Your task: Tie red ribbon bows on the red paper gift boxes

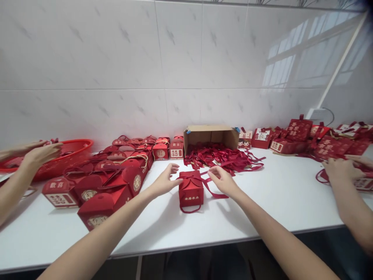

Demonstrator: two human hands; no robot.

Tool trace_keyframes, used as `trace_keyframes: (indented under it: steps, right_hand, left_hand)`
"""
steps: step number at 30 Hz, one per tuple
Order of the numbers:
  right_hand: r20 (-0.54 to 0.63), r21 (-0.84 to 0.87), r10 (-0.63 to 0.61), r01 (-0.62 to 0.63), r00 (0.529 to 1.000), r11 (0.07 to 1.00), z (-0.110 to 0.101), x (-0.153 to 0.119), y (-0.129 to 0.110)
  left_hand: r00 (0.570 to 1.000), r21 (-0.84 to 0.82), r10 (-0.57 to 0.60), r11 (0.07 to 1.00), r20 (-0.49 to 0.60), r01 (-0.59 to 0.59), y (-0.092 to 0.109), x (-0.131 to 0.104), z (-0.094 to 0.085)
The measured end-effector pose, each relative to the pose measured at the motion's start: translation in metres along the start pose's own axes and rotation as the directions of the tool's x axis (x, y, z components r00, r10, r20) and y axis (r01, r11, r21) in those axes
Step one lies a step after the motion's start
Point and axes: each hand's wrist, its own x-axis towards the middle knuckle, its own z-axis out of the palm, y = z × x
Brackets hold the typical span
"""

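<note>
A small red gift box (pixel 191 191) stands upright in front of me, with gold characters on its front and a cord handle hanging down. A dark red ribbon (pixel 214 191) crosses its top and trails to the right on the table. My left hand (pixel 167 181) is at the box's left side, fingers curved and apart, the thumb by its top edge. On the right, my right hand (pixel 223 181) has its fingertips closed on a strand of the ribbon. Behind the box, a heap of red ribbons (pixel 221 155) spills from a cardboard box (pixel 214 128) lying on its side.
Rows of red gift boxes (pixel 107 186) stand at the left, more red boxes (pixel 300 132) by the tiled wall at right. One person's hands (pixel 43 153) work over a red basin (pixel 70 159); another person's hand (pixel 342 171) is at the right. The white table (pixel 163 237) ends close to me.
</note>
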Motion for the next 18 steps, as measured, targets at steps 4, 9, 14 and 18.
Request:
trace_keyframes:
  steps: [4, 9, 14, 18]
  right_hand:
    - [0.059, 0.098, 0.129, -0.134, 0.99, 0.986, 0.037, 0.014, 0.015]
    - [0.201, 0.172, 0.214, -0.249, 0.956, 0.953, 0.046, 0.011, 0.022]
    - [0.243, 0.125, 0.235, -0.271, 0.941, 0.954, 0.037, 0.005, 0.008]
    - [0.14, 0.044, 0.209, -0.217, 0.968, 0.975, 0.038, 0.003, 0.002]
  left_hand:
    - [0.992, -0.268, -0.126, 0.955, 0.01, 0.125, -0.006, 0.006, 0.018]
    - [0.971, -0.24, -0.238, 0.942, 0.01, 0.233, -0.005, 0.004, 0.016]
    - [0.903, -0.152, -0.386, 0.897, 0.187, 0.415, -0.002, 0.007, 0.013]
    - [0.892, -0.137, -0.396, 0.893, 0.217, 0.43, -0.007, 0.009, 0.016]
